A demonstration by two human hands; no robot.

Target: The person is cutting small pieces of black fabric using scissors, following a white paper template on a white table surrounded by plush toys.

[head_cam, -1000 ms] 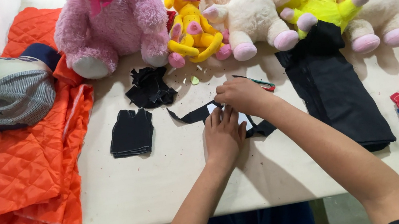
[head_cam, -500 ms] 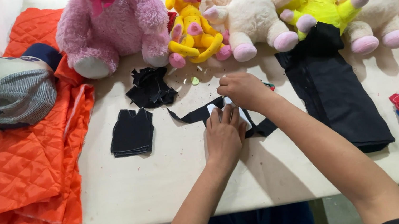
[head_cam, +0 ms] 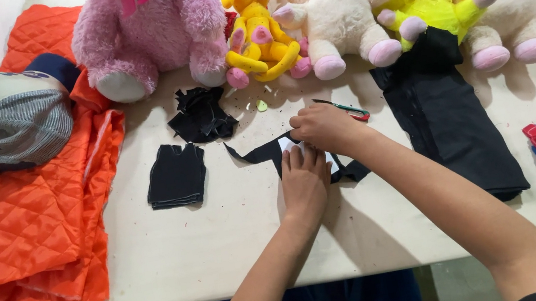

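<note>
The left hand (head_cam: 304, 182) lies flat with fingers straight, pressing a black cloth (head_cam: 261, 152) to the table (head_cam: 226, 250), while just above it the right hand (head_cam: 324, 127) curls onto the same cloth, scissors (head_cam: 347, 108) beyond its knuckles.

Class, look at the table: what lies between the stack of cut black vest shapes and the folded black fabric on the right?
In the head view, both hands, left and right, press a black fabric piece with white paper.
</note>
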